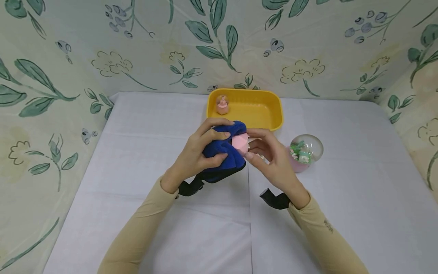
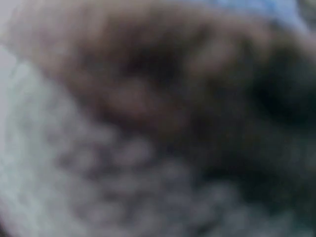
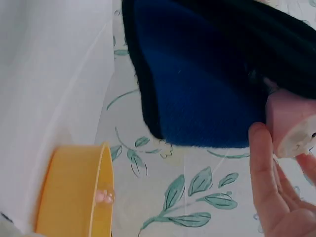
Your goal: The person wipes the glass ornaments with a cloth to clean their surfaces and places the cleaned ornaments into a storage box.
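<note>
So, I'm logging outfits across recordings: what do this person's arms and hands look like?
Long beige fabric sleeves cover both arms, the right one bearing a small dark marking. A black, bent, tube-like piece shows at each wrist. The left hand and right hand are ungloved, with no rings visible.

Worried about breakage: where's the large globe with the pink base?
In the head view, the globe is on the white cloth, just right of the right hand and below-right of the yellow tray.
</note>
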A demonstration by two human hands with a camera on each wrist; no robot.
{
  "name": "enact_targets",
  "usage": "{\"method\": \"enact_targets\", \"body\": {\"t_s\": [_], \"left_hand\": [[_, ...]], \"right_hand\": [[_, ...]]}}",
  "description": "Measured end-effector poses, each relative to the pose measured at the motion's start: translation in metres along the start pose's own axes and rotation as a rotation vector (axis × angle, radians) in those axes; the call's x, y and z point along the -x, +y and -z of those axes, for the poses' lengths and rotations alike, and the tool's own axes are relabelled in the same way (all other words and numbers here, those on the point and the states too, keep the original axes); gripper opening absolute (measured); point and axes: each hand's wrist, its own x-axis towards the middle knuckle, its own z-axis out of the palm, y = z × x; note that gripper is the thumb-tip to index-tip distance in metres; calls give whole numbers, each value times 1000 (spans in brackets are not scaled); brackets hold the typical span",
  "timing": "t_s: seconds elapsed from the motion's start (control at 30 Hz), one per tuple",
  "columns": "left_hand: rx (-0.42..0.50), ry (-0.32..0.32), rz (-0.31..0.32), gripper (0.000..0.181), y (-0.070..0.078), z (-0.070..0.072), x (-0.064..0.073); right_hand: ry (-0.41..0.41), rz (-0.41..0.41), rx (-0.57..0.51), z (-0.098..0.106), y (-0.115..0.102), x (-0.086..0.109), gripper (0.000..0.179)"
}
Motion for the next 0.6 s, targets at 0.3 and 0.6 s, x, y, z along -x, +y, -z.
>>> {"method": "enact_targets", "body": {"t_s": [0.3, 0.6], "left_hand": [[9, 21, 9, 38, -2, 3, -2], [-26, -35, -6, 38, -1, 4, 0]], "right_hand": [[-18, 309, 334, 5, 5, -6, 49], [-37, 198, 98, 7, 7, -4, 47]]}}
